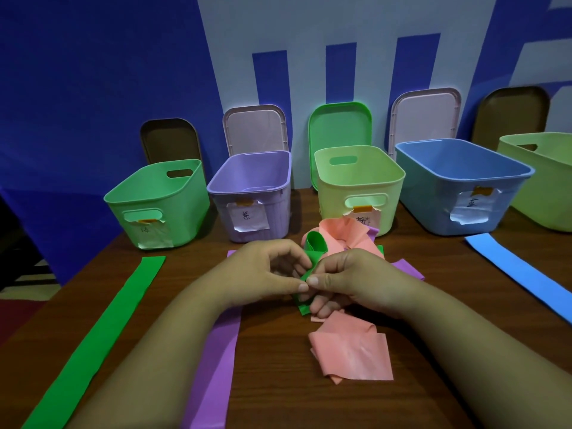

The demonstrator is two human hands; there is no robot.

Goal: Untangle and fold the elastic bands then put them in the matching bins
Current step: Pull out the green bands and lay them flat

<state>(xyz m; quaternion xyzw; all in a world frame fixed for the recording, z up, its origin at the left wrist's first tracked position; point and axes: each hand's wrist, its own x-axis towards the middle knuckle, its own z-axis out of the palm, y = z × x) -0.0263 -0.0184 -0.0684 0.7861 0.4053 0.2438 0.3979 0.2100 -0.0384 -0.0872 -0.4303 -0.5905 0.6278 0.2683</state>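
Note:
A knot of elastic bands lies at the table's middle: a green band (315, 244) loops up out of it, tangled with a pink band (349, 351) and a purple band (216, 363). My left hand (266, 270) and my right hand (349, 280) meet over the knot, and both pinch the green band between thumb and fingers. A second green band (102, 332) lies flat at the left and a blue band (520, 274) lies flat at the right. Behind stand a green bin (154, 205), a purple bin (250, 193), a yellow-green bin (359, 187) and a blue bin (464, 184).
A further pale green bin (541, 181) stands at the far right edge. Lids lean on the blue and white wall behind the bins. Paper labels are taped to the bin fronts. The wooden table drops off at the left.

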